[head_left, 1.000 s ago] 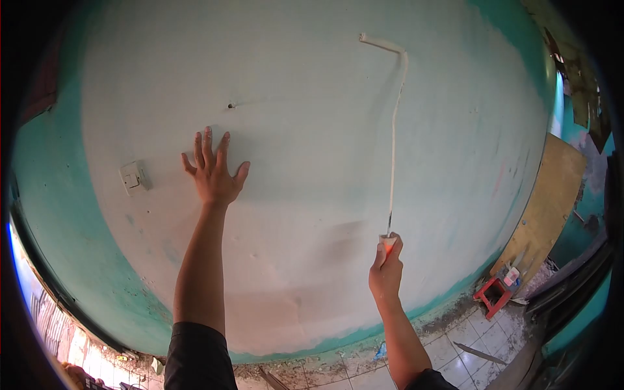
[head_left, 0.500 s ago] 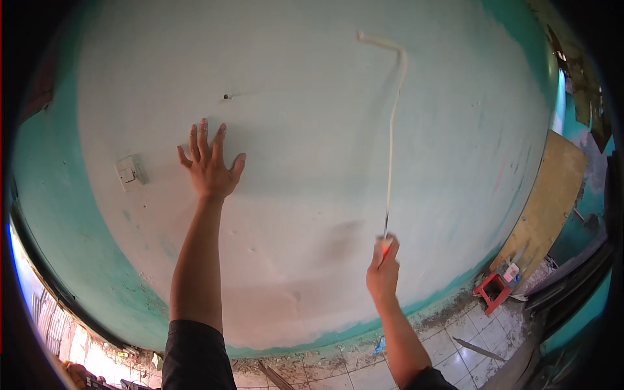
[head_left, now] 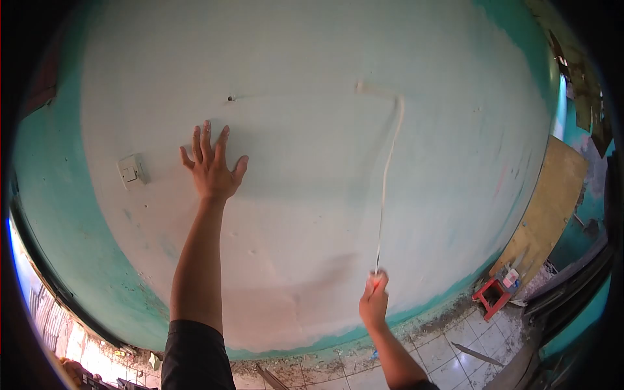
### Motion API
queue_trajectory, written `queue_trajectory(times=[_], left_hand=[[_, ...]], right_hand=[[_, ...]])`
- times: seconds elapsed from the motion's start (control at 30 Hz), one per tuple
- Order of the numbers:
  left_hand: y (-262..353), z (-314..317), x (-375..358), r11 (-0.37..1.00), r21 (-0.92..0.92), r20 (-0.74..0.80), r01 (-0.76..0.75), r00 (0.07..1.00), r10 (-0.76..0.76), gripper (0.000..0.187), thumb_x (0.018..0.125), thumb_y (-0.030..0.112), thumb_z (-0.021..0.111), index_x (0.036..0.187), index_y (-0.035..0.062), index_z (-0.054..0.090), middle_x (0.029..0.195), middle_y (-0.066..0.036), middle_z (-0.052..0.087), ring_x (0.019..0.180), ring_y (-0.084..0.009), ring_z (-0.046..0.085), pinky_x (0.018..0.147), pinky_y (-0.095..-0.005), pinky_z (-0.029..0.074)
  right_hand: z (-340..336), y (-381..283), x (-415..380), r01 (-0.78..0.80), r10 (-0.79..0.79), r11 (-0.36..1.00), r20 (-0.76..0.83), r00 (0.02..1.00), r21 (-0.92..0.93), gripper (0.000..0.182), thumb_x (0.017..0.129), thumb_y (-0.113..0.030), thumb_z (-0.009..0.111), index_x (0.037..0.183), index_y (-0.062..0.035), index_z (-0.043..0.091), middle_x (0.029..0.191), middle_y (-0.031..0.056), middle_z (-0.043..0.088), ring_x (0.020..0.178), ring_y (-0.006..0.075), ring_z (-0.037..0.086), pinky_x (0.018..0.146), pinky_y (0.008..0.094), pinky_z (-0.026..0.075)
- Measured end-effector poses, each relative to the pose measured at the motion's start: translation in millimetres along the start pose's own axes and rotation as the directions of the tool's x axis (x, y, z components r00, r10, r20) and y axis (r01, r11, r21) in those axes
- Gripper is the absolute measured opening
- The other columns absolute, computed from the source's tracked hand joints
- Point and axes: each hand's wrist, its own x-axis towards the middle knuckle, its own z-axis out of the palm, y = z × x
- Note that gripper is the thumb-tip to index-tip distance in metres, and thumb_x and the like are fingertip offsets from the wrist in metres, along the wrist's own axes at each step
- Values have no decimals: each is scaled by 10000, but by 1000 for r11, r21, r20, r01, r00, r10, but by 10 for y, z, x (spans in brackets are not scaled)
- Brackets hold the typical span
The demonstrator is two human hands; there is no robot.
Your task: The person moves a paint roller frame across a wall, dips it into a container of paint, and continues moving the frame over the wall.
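Note:
My left hand (head_left: 214,170) lies with spread fingers against the wall (head_left: 292,156), between a light switch (head_left: 131,171) and a small hole (head_left: 231,98). White flecks mark its fingertips. Lower down on the right, my right hand (head_left: 374,302) is wrapped around the orange-red handle of a paint roller (head_left: 385,175). The roller's long thin frame rises from my fist and bends left at the top, where its pale roller head meets the wall. White paint covers most of the wall, with turquoise showing around the borders.
A red plastic stool (head_left: 492,298) with small items on it stands at the lower right, beside a leaning plywood board (head_left: 543,201). Debris lies along the foot of the wall on the tiled floor (head_left: 437,351). Dark lengths of material (head_left: 572,279) lean at the far right.
The paint roller has moved down the wall and slightly left, my right hand dropping with it. My left hand keeps its place on the wall.

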Motion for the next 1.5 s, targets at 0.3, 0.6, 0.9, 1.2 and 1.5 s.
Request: queue_trajectory(times=[0.3, 0.6, 0.9, 1.2, 1.5], left_hand=[[-25, 32, 2, 1000, -9, -3, 3, 1000, -3, 775, 885, 515, 739, 1567, 310, 433, 1700, -79, 264, 1593, -310, 192, 1227, -693, 92], [-11, 1, 4, 1000, 2, 20, 18, 1000, -18, 775, 881, 518, 744, 1562, 312, 439, 1698, -78, 268, 1596, -306, 181, 1231, -685, 92], [3, -15, 4, 1000, -14, 9, 5, 1000, -5, 778, 875, 465, 740, 1562, 255, 443, 1697, -108, 269, 1596, -327, 188, 1233, -684, 88], [-18, 17, -5, 999, -34, -14, 13, 1000, -13, 767, 865, 508, 756, 1544, 296, 468, 1701, -71, 274, 1597, -304, 187, 1237, -682, 88], [-1, -27, 9, 1000, -16, 37, 26, 999, -25, 775, 861, 503, 761, 1545, 285, 469, 1699, -83, 278, 1599, -307, 181, 1234, -684, 90]], right_hand=[[-230, -1016, 907, 28, -32, 998, -75, 997, -56, 359, 1110, -234, 460, 1424, -82, 376, 905, 288, 704, 848, 532, 681, 676, 558, 514], [-2, 208, -250, 38, -39, 999, -47, 998, -30, 393, 1085, -169, 504, 1451, -82, 388, 1005, 270, 717, 941, 527, 686, 743, 524, 553], [-319, -1224, 1074, 92, -101, 992, -97, 990, -86, 322, 1114, -236, 441, 1394, -90, 379, 879, 291, 689, 813, 539, 663, 665, 547, 509], [-81, -65, -221, 4, -4, 1000, -5, 1000, -20, 418, 1070, -138, 522, 1451, -61, 368, 1012, 266, 722, 950, 506, 698, 757, 536, 554], [-409, -1697, 1404, 222, -231, 972, -127, 965, -79, 333, 1121, -308, 457, 1349, -75, 388, 928, 318, 690, 861, 547, 666, 687, 574, 506]])
